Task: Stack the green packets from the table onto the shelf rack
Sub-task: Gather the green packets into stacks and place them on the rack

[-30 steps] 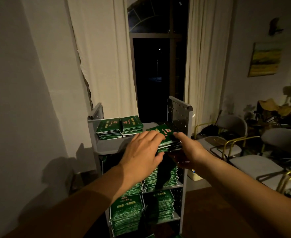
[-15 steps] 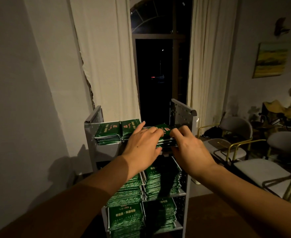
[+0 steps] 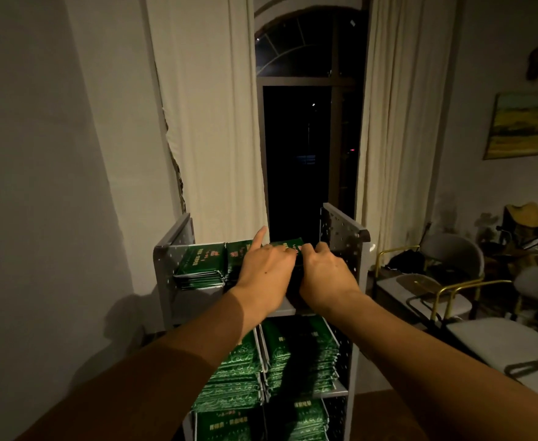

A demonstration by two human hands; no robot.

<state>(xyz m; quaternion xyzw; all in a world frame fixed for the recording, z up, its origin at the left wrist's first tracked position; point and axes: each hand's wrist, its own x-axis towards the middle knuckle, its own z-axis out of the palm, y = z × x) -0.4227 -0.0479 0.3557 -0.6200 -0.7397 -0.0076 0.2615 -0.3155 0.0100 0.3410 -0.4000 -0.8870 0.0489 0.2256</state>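
Head view, looking forward-down, close over shelf rack (image 3: pixel 341 230).

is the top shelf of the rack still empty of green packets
No, stacks of green packets already lie on the top shelf of the rack.

dim room; cream curtains (image 3: pixel 207 122); dark arched window (image 3: pixel 306 148); grey chairs (image 3: pixel 452 259)

Green packets (image 3: pixel 288 245) flat atop grey shelf rack (image 3: pixel 341 230)
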